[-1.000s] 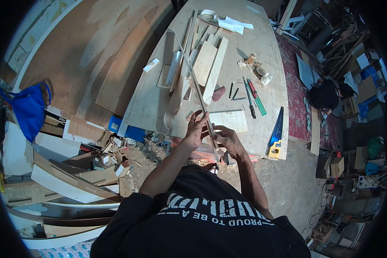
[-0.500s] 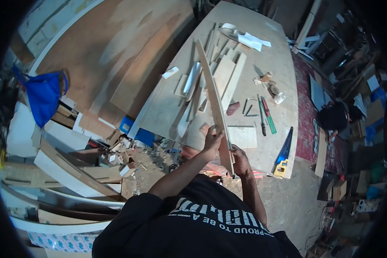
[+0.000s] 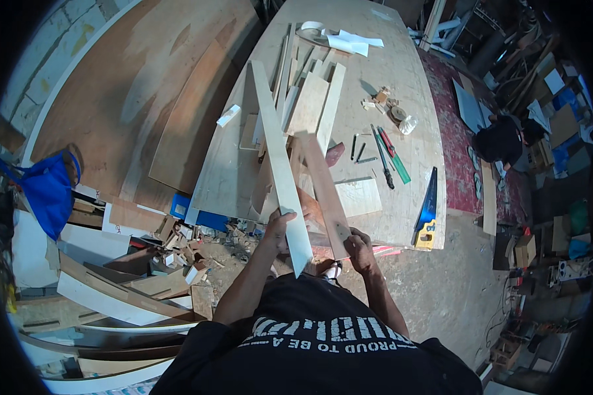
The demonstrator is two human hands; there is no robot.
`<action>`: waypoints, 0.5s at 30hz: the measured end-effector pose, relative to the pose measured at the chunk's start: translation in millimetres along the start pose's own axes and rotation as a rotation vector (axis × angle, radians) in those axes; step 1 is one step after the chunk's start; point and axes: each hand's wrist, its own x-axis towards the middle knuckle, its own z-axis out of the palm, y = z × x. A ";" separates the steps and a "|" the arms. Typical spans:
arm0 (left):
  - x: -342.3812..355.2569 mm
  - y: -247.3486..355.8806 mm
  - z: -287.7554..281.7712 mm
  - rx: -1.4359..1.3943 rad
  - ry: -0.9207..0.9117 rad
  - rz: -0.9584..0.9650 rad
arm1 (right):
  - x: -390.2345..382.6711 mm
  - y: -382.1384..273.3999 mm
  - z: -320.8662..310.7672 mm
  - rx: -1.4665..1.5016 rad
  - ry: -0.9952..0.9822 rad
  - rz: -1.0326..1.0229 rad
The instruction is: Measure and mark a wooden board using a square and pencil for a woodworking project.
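The step in hand looks like handling two strips as separate pieces, one to each grip. The left grip (image 3: 278,230) is closed around the lower part of a pale strip (image 3: 274,141), thumb on top; the right grip (image 3: 359,251) is closed on the near end of a brown strip (image 3: 324,184), fingers at its right edge. Both strips run forward from the grips over the counter (image 3: 400,210), with a narrow gap between them at the near ends. Moving either calls, I judge, for minding its far end, since the stacked wood (image 3: 307,102) lies ahead of both grips. The counter's near edge passes close by the grips, and the pale strip's near end juts back toward the shirt (image 3: 336,349). The freest room seems to be right of the right grip, between the flat board (image 3: 360,197) and the saw (image 3: 429,204).
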 end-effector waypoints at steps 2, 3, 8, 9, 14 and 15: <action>-2.8 1.6 -8.4 -0.001 0.025 -0.007 | -4.9 3.3 -0.3 -0.020 0.055 0.008; -3.9 2.8 -8.7 -0.004 0.042 -0.003 | -6.1 3.3 -3.0 -0.016 0.056 0.016; -3.8 -0.5 4.5 -0.014 0.137 -0.052 | -0.8 -9.0 -14.8 -0.173 0.482 -0.085; -5.4 -0.3 4.6 -0.021 0.135 -0.058 | -2.1 -18.3 -7.0 -0.219 0.623 -0.127; -1.8 -1.2 18.7 -0.040 0.186 -0.112 | 3.4 -3.9 -53.2 -0.456 0.694 -0.225; -4.2 -3.5 19.9 -0.068 0.186 -0.106 | 1.4 -4.4 -54.7 -0.450 0.701 -0.225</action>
